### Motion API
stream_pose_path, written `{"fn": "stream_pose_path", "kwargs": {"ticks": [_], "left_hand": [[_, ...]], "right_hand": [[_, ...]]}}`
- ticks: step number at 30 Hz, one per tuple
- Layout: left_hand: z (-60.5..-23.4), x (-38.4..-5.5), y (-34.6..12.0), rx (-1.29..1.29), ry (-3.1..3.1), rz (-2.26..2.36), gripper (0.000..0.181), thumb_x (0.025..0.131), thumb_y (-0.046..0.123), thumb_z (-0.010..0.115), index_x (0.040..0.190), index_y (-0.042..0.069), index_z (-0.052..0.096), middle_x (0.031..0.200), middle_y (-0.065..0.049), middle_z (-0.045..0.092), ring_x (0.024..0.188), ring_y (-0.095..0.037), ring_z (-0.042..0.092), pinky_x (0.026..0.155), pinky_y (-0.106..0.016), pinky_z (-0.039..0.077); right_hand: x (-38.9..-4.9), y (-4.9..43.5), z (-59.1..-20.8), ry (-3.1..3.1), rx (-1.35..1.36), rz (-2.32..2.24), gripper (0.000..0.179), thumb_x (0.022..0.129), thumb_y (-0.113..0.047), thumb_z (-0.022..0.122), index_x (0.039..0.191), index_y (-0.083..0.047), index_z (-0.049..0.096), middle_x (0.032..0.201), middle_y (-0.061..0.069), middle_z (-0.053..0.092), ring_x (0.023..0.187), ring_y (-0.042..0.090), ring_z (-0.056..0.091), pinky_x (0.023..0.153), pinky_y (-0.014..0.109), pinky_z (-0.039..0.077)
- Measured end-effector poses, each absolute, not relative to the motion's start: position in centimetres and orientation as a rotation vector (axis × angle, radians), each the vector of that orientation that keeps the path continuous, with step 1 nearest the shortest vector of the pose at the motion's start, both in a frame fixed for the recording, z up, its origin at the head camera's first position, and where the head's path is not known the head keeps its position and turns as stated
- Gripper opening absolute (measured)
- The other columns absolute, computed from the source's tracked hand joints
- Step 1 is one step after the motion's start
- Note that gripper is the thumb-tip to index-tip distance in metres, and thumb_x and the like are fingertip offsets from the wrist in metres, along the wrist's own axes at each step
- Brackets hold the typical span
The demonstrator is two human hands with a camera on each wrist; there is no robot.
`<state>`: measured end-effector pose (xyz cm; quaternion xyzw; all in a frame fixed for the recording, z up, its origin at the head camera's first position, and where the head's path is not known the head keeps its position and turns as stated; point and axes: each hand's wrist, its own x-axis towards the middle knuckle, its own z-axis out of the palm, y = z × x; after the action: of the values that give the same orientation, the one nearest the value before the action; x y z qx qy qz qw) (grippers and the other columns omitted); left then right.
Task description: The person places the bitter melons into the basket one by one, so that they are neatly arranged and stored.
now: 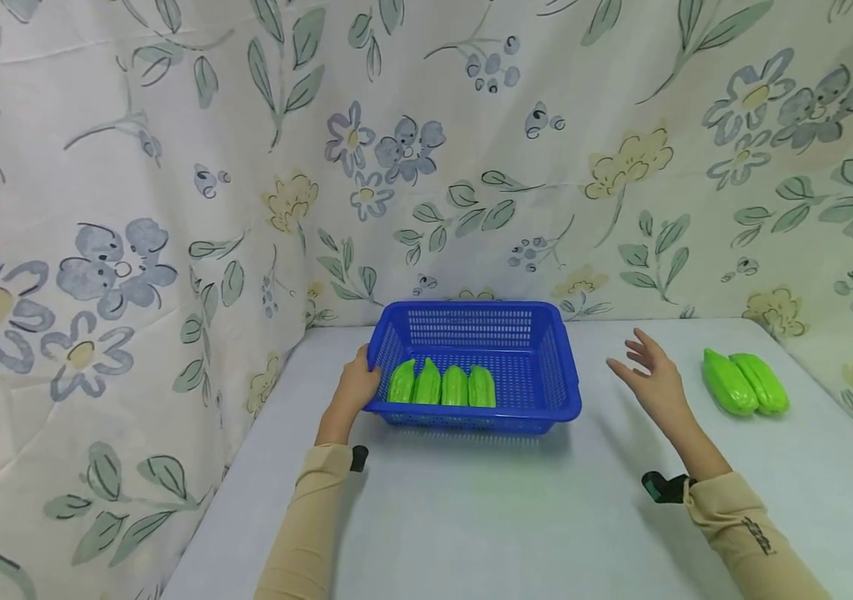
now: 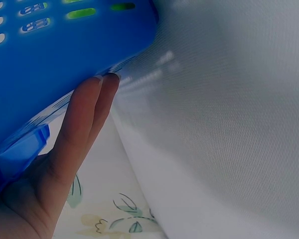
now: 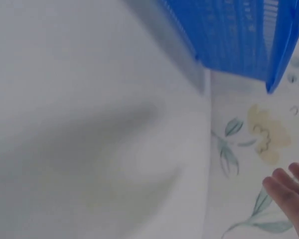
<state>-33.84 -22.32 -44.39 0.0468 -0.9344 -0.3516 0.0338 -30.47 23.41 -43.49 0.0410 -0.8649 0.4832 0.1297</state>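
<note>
A blue plastic basket [image 1: 531,375] with slotted walls stands on the table, several bright green, ridged, elongated fruits [image 1: 454,386] lined up inside its left half. My left hand [image 1: 357,385] grips the basket's left side at the rim. From the left wrist view, two long fingers [image 2: 82,117] reach along the basket's underside [image 2: 55,74]; the thumb is hidden. To the right of the basket, my right hand [image 1: 649,379] hovers over the table with nothing in it, its fingers loosely spread. Only its fingertips [image 3: 284,186] show in the right wrist view, apart from the basket [image 3: 234,40].
Two more green fruits [image 1: 745,382] lie side by side at the table's right. A white cloth-covered table [image 1: 471,517] spreads below. Behind it and along the left hangs a floral curtain [image 1: 426,167]. Dark wrist straps [image 1: 666,487] sit at both cuffs.
</note>
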Motion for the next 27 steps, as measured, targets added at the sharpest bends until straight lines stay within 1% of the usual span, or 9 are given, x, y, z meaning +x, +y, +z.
{"fn": "stream_pose_path", "kwargs": {"ticks": [6, 13, 17, 22, 27], "left_hand": [[-44.4, -34.0, -22.3, 0.139, -2.874, -1.095, 0.059, 0.1, 0.016, 0.042, 0.153, 0.0, 0.022, 0.144, -0.031, 0.045, 0.129, -0.045, 0.051, 0.106, -0.058, 0.041], [-44.3, -34.0, -22.3, 0.153, -2.883, -1.096, 0.059, 0.1, 0.016, 0.042, 0.153, 0.0, 0.022, 0.144, -0.031, 0.046, 0.128, -0.044, 0.053, 0.105, -0.058, 0.042], [-44.3, -33.9, -22.3, 0.161, -2.889, -1.101, 0.059, 0.1, 0.016, 0.042, 0.153, 0.001, 0.022, 0.143, -0.03, 0.047, 0.127, -0.044, 0.053, 0.104, -0.058, 0.043], [-44.3, -33.9, -22.3, 0.163, -2.882, -1.112, 0.059, 0.1, 0.016, 0.043, 0.153, 0.001, 0.022, 0.143, -0.03, 0.048, 0.126, -0.044, 0.055, 0.103, -0.058, 0.044], [-44.3, -33.9, -22.3, 0.157, -2.88, -1.116, 0.059, 0.1, 0.016, 0.042, 0.153, 0.001, 0.021, 0.144, -0.03, 0.047, 0.128, -0.043, 0.053, 0.105, -0.058, 0.042]], "right_hand": [[-30.3, 26.1, -44.5, -2.541, 0.072, 1.362, 0.081, 0.097, -0.03, 0.058, 0.154, 0.004, 0.012, 0.148, 0.038, 0.032, 0.134, 0.057, 0.034, 0.105, 0.065, 0.033], [-30.3, 28.5, -45.6, -2.576, 0.034, 1.36, 0.081, 0.099, -0.03, 0.055, 0.154, 0.006, 0.006, 0.149, 0.041, 0.025, 0.136, 0.058, 0.026, 0.108, 0.066, 0.027], [-30.4, 29.9, -46.0, -2.586, -0.003, 1.328, 0.081, 0.099, -0.029, 0.055, 0.153, 0.008, 0.007, 0.148, 0.042, 0.025, 0.136, 0.058, 0.025, 0.108, 0.066, 0.026], [-30.5, 31.6, -46.1, -2.618, -0.067, 1.214, 0.079, 0.099, -0.03, 0.054, 0.151, 0.01, 0.01, 0.146, 0.042, 0.028, 0.134, 0.061, 0.026, 0.106, 0.069, 0.026], [-30.3, 33.3, -46.5, -2.614, -0.137, 1.227, 0.079, 0.099, -0.029, 0.051, 0.152, 0.01, 0.007, 0.149, 0.043, 0.021, 0.138, 0.06, 0.018, 0.109, 0.07, 0.019]]}}
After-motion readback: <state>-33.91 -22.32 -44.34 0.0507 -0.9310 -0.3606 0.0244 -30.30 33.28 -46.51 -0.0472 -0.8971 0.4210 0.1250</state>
